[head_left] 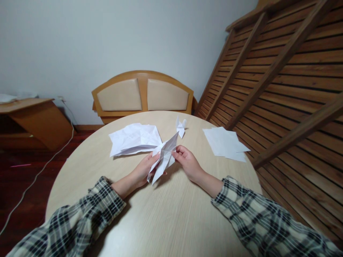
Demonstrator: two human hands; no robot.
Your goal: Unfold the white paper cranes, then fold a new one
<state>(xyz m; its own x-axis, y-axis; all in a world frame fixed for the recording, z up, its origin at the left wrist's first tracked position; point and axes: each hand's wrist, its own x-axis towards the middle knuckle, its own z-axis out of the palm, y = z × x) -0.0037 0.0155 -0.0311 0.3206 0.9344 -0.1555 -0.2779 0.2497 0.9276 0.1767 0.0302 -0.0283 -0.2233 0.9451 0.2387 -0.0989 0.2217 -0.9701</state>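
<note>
A partly folded sheet of white paper is held between my two hands above the table, its creased flaps spread and its points up and down. My left hand grips it from the left, with the thumb in front and the fingers partly hidden behind. At its right edge my right hand pinches the paper between thumb and fingers. Just beyond stands a small folded paper figure with upright points. Creased white sheets lie to the left, close behind my left hand.
Flat white sheets lie overlapping on the right of the round wooden table. A headboard stands behind it against the wall. Wooden slats lean at the right. A desk and a white cable are on the left.
</note>
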